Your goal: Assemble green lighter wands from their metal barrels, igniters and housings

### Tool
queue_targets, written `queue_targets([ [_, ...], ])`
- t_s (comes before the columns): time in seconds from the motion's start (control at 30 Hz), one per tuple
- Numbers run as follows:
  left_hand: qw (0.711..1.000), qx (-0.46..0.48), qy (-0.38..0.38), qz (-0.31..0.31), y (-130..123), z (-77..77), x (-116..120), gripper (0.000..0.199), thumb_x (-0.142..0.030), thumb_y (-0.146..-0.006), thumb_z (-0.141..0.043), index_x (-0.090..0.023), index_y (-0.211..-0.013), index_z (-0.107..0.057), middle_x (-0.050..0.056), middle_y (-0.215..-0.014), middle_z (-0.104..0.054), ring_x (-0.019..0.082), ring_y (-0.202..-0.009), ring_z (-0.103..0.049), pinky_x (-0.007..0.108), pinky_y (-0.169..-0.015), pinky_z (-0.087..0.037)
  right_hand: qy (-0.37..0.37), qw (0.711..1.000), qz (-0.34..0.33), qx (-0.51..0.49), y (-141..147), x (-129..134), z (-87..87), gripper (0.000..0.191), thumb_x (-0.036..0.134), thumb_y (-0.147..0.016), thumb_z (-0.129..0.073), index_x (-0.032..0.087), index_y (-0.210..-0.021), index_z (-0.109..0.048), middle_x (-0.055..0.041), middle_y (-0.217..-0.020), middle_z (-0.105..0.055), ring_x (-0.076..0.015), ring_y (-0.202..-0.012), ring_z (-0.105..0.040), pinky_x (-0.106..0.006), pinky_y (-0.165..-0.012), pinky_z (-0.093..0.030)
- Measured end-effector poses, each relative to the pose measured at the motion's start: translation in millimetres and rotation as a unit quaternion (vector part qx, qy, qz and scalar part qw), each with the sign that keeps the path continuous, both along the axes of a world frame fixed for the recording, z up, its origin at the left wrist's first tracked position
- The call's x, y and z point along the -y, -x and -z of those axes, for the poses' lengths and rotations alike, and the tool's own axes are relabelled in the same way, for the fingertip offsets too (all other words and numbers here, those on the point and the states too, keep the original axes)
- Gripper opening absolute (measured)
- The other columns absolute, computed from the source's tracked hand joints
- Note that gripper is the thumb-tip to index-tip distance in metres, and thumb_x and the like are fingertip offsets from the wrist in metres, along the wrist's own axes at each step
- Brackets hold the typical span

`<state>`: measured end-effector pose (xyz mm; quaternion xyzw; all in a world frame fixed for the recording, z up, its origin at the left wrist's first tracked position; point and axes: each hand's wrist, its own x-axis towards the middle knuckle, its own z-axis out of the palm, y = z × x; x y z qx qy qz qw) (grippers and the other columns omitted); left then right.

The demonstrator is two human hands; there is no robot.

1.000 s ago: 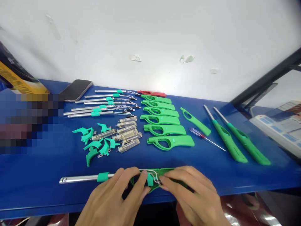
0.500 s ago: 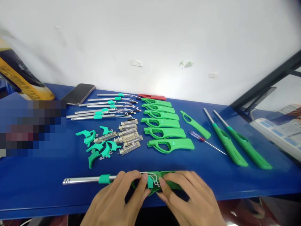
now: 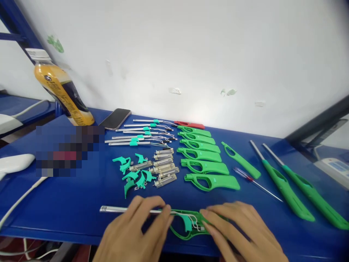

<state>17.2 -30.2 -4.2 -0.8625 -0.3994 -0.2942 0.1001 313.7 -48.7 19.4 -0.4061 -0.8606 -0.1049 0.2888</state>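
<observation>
The left hand (image 3: 139,227) pinches a slim silver metal tube (image 3: 113,209); the right hand (image 3: 241,227) pinches a hollow green plastic handle shell (image 3: 185,238) near the blue tabletop (image 3: 68,214) edge, apart from the whole green handles (image 3: 227,182) behind.

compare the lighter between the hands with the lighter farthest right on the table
The open lighter exposes white wires and a teal trigger; the far-right lighter looks closed.
The open lighter's metal rod points left; the far-right lighter's rod slants away from the person.
The left hand and right hand are on the open lighter; the far-right lighter lies untouched.
Both are green with a silvery rod.
</observation>
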Motion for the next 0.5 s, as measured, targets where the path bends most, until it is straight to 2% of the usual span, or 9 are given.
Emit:
queue_targets([
  [0.1,0.999,-0.011,0.008,-0.051,20,-12.5,-12,0.032,-0.014,-0.114,-0.051,-0.025,-0.128,-0.078,0.007,-0.117,-0.079,0.024,-0.101,-0.073,0.028,-0.068,-0.059,0.014,0.999,0.005,0.040,14,-23,-13.8,0.036,0.014,-0.110,-0.067,0.028,-0.142,-0.073,-0.0019,-0.123,-0.084,-0.0230,-0.107,-0.081,-0.040,-0.095,-0.058],
  [0.23,0.991,-0.043,0.021,-0.127,37,-17.6,-20,0.044,-0.017,-0.118,-0.037,-0.025,-0.117,-0.080,0.008,-0.114,-0.080,0.028,-0.095,-0.071,0.030,-0.054,-0.048,0.027,0.991,-0.016,0.131,42,-55,-25.5,0.073,-0.003,-0.077,-0.084,0.025,-0.143,-0.066,-0.0057,-0.121,-0.079,-0.0288,-0.104,-0.077,-0.046,-0.091,-0.064],
  [0.33,0.985,-0.040,0.051,-0.158,39,-18.3,-22,0.047,-0.023,-0.118,-0.036,-0.026,-0.108,-0.081,0.007,-0.107,-0.080,0.027,-0.088,-0.074,0.029,-0.047,-0.045,0.037,0.983,-0.036,0.176,58,-69,-26.6,0.093,-0.014,-0.057,-0.080,0.025,-0.141,-0.066,-0.0060,-0.121,-0.077,-0.0285,-0.103,-0.076,-0.043,-0.086,-0.066],
  [0.43,0.980,-0.043,0.086,-0.172,38,-17.8,-25,0.044,-0.022,-0.113,-0.040,-0.029,-0.107,-0.084,0.007,-0.107,-0.079,0.026,-0.087,-0.080,0.029,-0.048,-0.050,0.032,0.982,-0.042,0.184,67,-76,-24.1,0.090,-0.014,-0.054,-0.081,0.024,-0.135,-0.069,-0.0066,-0.119,-0.076,-0.0282,-0.100,-0.077,-0.038,-0.075,-0.065],
  [0.5,0.975,-0.052,0.114,-0.184,38,-16.6,-28,0.046,-0.021,-0.111,-0.040,-0.030,-0.112,-0.085,0.007,-0.112,-0.079,0.026,-0.088,-0.083,0.029,-0.051,-0.055,0.026,0.981,-0.040,0.188,71,-79,-23.5,0.079,-0.008,-0.058,-0.087,0.022,-0.129,-0.071,-0.0073,-0.116,-0.076,-0.0282,-0.099,-0.077,-0.037,-0.073,-0.064],
])
